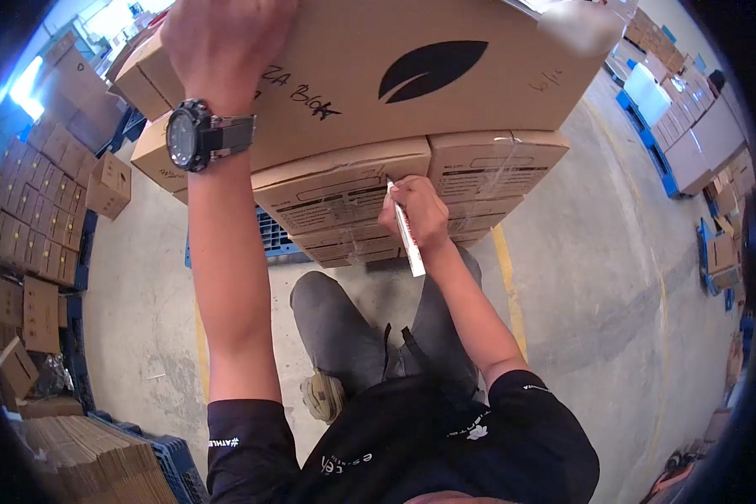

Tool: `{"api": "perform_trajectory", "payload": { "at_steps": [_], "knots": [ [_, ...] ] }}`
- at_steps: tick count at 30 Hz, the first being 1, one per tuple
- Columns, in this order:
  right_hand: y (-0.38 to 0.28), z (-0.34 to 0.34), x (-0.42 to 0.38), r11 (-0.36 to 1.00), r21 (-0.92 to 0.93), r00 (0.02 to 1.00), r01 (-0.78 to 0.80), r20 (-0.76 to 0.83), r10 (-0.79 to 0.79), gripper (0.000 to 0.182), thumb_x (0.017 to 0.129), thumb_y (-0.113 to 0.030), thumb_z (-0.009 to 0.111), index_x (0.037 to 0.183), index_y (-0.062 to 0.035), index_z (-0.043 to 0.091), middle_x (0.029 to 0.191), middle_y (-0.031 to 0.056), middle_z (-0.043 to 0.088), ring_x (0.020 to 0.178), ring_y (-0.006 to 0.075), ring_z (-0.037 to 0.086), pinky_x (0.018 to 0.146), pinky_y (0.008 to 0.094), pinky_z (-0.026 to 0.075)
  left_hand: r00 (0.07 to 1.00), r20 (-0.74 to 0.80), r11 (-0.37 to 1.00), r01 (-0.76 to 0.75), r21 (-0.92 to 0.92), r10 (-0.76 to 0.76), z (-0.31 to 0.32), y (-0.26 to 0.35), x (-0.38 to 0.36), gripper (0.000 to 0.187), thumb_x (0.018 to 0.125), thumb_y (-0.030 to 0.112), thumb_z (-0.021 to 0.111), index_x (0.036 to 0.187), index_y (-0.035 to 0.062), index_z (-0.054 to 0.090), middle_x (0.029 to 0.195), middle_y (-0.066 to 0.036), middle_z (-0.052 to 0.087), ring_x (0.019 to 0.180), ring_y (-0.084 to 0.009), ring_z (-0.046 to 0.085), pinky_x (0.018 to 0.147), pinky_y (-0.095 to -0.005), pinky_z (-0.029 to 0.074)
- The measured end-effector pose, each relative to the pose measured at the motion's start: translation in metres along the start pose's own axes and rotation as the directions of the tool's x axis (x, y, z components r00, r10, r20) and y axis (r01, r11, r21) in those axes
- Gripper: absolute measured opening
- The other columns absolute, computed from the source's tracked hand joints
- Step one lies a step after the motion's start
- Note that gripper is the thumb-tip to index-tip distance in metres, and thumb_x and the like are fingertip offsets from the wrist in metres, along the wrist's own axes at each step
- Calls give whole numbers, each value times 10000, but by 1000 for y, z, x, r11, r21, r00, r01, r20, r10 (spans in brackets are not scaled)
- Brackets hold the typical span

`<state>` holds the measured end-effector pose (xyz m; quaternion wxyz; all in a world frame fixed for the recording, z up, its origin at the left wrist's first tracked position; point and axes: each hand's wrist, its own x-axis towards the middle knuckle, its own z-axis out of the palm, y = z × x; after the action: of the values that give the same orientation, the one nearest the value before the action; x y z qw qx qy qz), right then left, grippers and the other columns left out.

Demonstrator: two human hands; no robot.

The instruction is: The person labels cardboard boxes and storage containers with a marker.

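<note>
My right hand (420, 210) grips a white marker (408, 239), its dark tip touching the front of a cardboard box (344, 181) near some faint handwriting. Above that box lies a larger carton (336, 67) with a black leaf print and handwriting on it. Over the upper left of this carton is my left hand (227, 38), with a black watch on the wrist; its fingers are cut off by the frame's top edge. Another box (496, 164) with clear tape sits just right of the one being marked.
A blue pallet (269, 238) shows under the stack. Stacked cartons (38, 197) line the left side, with flattened cardboard (101, 462) at lower left. On the right, blue pallets (651, 139) carry more boxes. Yellow lines (508, 277) run along the concrete floor.
</note>
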<state>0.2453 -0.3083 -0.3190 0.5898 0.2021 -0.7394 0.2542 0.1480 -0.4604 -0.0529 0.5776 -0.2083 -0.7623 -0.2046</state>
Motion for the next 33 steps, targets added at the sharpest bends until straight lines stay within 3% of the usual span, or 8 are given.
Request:
{"api": "perform_trajectory", "payload": {
  "at_steps": [4,6,8,12,14,21,26,33],
  "knots": [
    [-3,-5,4,1000,23,999,-1,47,0,238,671,73,700,867,-1,587,792,158,599,709,331,657,655,378,566,1000,17,1000,-16,6,16,0,-4,0,397,954,358,520,762,12,556,695,-173,591,653,-340,595,613,-455,457],
    [2,-2,-3,996,-6,996,-88,-24,88,218,697,51,697,879,4,588,809,166,617,696,318,657,644,370,566,995,86,995,-64,71,58,6,-13,0,456,992,438,469,956,34,676,924,-178,700,843,-364,669,716,-463,516],
    [7,-12,-5,990,-48,990,-132,-57,129,165,805,-43,691,910,19,579,825,187,633,707,312,668,630,357,559,996,71,996,-65,59,61,8,-16,0,493,980,478,468,925,37,681,905,-192,700,832,-374,670,712,-471,512],
    [22,-43,-2,967,38,943,-252,-215,255,139,786,-38,689,886,1,601,757,157,603,674,311,626,619,397,535,993,103,994,-67,84,58,6,-12,-3,433,961,417,509,870,19,654,849,-174,663,806,-353,637,709,-449,497],
    [36,-48,-2,982,-37,949,-187,-265,170,151,772,-34,695,885,-3,601,757,157,604,683,327,622,650,407,536,993,74,994,-95,48,92,9,-10,-4,558,978,526,431,880,30,668,894,-227,695,812,-403,663,715,-502,493],
    [54,-56,-3,991,-88,992,-104,-81,97,142,826,-85,688,899,9,610,812,185,611,741,363,629,669,420,535,998,-10,997,-57,42,57,10,-9,-5,502,958,500,501,772,51,625,742,-122,661,717,-329,646,648,-461,490],
    [51,-60,10,989,-86,983,-123,-147,109,164,717,-13,705,849,-19,607,738,143,593,671,318,614,705,417,526,999,8,998,-42,44,42,9,-6,-6,499,963,497,500,783,50,632,745,-120,668,718,-320,653,651,-441,494],
    [50,-65,7,980,-43,975,-195,-120,189,146,765,-29,697,877,-18,604,757,143,601,671,325,616,663,403,534,996,-38,996,-85,19,85,12,-9,-6,501,963,496,497,785,50,637,753,-123,674,714,-323,656,643,-449,493]
  ]
}}
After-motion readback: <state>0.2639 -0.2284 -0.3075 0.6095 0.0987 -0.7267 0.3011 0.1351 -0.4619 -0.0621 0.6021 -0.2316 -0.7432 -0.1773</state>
